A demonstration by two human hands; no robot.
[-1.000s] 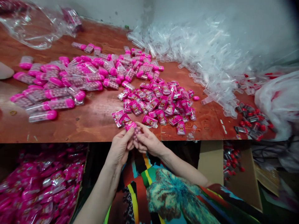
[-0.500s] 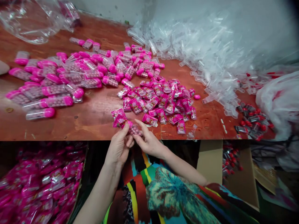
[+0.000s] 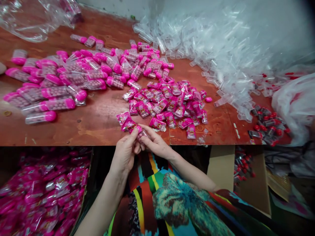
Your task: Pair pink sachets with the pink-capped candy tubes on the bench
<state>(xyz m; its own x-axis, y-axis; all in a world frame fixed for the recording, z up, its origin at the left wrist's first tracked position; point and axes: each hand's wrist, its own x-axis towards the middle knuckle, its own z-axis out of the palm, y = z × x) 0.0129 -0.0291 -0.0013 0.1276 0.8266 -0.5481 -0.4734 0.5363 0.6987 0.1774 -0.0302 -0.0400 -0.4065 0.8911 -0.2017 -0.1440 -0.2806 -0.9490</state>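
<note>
At the table's front edge, both of my hands are closed round a small clear candy tube (image 3: 141,133) with a pink cap. My left hand (image 3: 124,149) pinches its capped end between thumb and fingers. My right hand (image 3: 155,141) wraps over the other end, so most of the tube and its pink balls are hidden. Just past my left thumb are pink printed candy packets (image 3: 123,118); whether the nearer one touches my fingers I cannot tell. Beyond my hands lies a heap of similar packets (image 3: 161,105).
Many filled pink-capped tubes (image 3: 73,78) lie across the table's left side. Empty clear tubes (image 3: 197,46) pile against the wall. Red-capped tubes (image 3: 270,126) and a white plastic bag (image 3: 295,101) sit at right. Below the edge are a bin of pink packets (image 3: 44,193) and a cardboard box (image 3: 220,173).
My right hand has closed in over the tube, covering the pink balls that showed before. The left hand keeps its pinch. The whole view has shifted slightly.
</note>
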